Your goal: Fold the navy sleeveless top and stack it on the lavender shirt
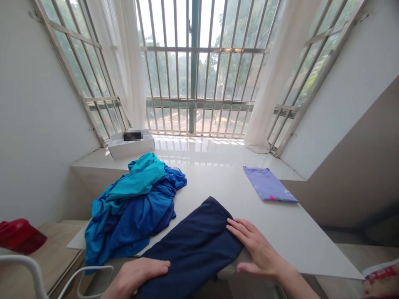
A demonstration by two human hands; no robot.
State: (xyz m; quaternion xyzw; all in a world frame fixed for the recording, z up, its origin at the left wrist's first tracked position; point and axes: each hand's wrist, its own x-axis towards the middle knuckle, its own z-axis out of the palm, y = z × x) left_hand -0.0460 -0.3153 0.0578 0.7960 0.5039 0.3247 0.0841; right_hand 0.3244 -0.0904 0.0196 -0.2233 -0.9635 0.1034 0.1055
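Note:
A folded navy garment (pixel 193 245) lies slantwise at the table's near edge, its lower part hanging over; its exact kind does not show. On its lower left edge is my left hand (pixel 137 274), thumb on top, the other fingers mostly hidden, apparently gripping the cloth. My right hand (pixel 258 249) has its fingers stretched out against the garment's right edge, thumb spread away. To the left, a loose heap of blue and teal clothing (pixel 137 203) spills over the table's edge. A neatly folded lavender garment (pixel 269 185) with pink and green marks rests at the right.
The white table (pixel 311 245) adjoins a glossy window sill (pixel 199 149). A white box (pixel 131 145) stands on the sill at left. Behind are barred windows and white curtains (pixel 277 74). A white curved frame (pixel 25 261) and a red item (pixel 23 236) are at lower left.

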